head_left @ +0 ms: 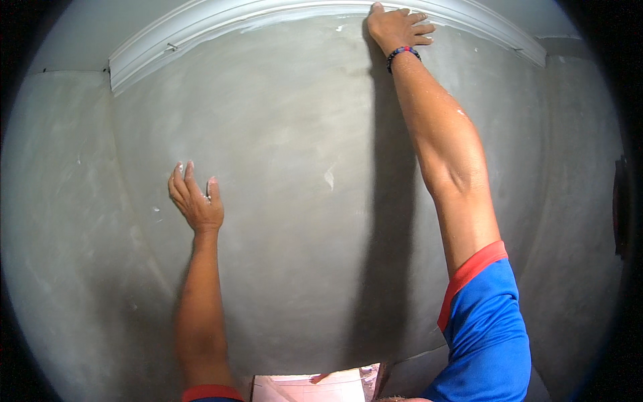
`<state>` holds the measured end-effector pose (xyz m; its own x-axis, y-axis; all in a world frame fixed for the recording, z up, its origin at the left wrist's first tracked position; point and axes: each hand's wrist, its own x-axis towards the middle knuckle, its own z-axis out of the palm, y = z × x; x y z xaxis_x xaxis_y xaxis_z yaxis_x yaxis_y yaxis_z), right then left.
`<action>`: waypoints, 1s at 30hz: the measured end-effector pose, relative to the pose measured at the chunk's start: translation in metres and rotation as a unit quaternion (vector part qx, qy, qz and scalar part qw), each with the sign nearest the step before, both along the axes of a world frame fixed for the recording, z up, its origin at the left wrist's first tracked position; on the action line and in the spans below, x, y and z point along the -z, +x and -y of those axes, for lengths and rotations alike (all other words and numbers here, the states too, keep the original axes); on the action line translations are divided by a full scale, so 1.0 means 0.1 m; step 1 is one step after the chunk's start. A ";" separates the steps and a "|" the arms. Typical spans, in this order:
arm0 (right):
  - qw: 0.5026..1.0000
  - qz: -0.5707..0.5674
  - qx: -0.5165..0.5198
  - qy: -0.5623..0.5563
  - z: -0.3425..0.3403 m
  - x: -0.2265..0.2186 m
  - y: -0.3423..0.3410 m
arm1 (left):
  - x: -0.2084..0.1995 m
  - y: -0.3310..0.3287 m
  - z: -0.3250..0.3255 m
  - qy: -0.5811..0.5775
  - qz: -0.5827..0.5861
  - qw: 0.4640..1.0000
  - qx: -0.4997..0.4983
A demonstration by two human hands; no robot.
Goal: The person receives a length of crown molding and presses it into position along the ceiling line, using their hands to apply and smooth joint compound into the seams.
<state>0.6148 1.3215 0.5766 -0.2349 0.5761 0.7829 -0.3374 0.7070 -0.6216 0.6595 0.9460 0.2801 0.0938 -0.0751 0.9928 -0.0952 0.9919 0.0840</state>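
Two bare hands press against a grey plastered wall (301, 201), and the white moulding (221, 23) that runs along its top edge is the thing to place them by. The moulding's long axis runs from side to side, bowed by the lens, with a small clip or nail showing near its left end. The right hand (396, 28) reaches up on a fully stretched arm and lies right on the moulding's lower edge, fingers spread and flat, gripping nothing; a beaded bracelet (402, 55) circles the wrist just below it. The left hand (195, 199) sits well below the moulding and off toward its left end, open, palm to the plaster with white smears on the fingertips, holding nothing. So the moulding lies above both hands, and the right hand is the one at it. A small pale chip (329, 177) in the plaster shows well below the moulding, between the two arms.
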 end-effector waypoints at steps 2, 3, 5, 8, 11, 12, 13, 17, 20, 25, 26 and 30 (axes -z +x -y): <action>0.999 0.000 -0.024 0.022 0.16 -0.05 0.08 | -0.04 0.03 -0.06 -0.004 0.000 1.000 0.006; 0.998 0.010 -0.047 0.035 0.26 -0.08 0.13 | -0.05 0.06 -0.07 -0.004 0.000 1.000 0.008; 0.998 -0.054 0.021 0.003 0.54 -0.10 0.16 | -0.09 0.09 -0.13 -0.003 -0.001 1.000 0.017; 0.996 -0.077 0.023 0.040 0.68 -0.19 -0.10 | -0.13 0.16 -0.20 -0.002 -0.005 0.999 0.039; 0.995 -0.061 -0.008 0.074 0.99 -0.25 -0.08 | -0.13 0.22 -0.18 -0.010 -0.015 0.999 0.029; 0.995 -0.055 -0.012 0.078 1.15 -0.24 -0.03 | -0.13 0.24 -0.17 -0.009 -0.018 0.999 0.040; 0.995 -0.053 -0.014 0.084 1.30 -0.24 0.03 | -0.12 0.25 -0.16 -0.001 -0.018 0.999 0.045; 0.996 -0.027 0.019 0.087 1.74 -0.23 0.10 | -0.13 0.31 -0.17 0.004 -0.019 0.995 0.098; 0.995 -0.031 0.018 0.088 2.02 -0.22 0.14 | -0.12 0.31 -0.18 0.035 -0.002 0.996 0.087; 0.989 -0.026 -0.042 0.140 2.65 -0.07 0.48 | -0.10 0.24 -0.03 0.007 -0.074 0.990 0.124; 0.989 -0.034 -0.041 0.136 2.76 -0.08 0.49 | -0.12 0.24 -0.03 0.006 -0.076 0.989 0.128; 0.989 -0.037 -0.011 0.140 2.98 -0.07 0.45 | -0.13 0.25 -0.11 -0.002 -0.070 0.986 0.154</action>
<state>0.6600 1.0232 0.5834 -0.1807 0.3293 0.9268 -0.3913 0.8405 -0.3749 0.6848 0.9570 0.2935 0.2025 -0.1170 0.9723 0.2226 0.9723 0.0707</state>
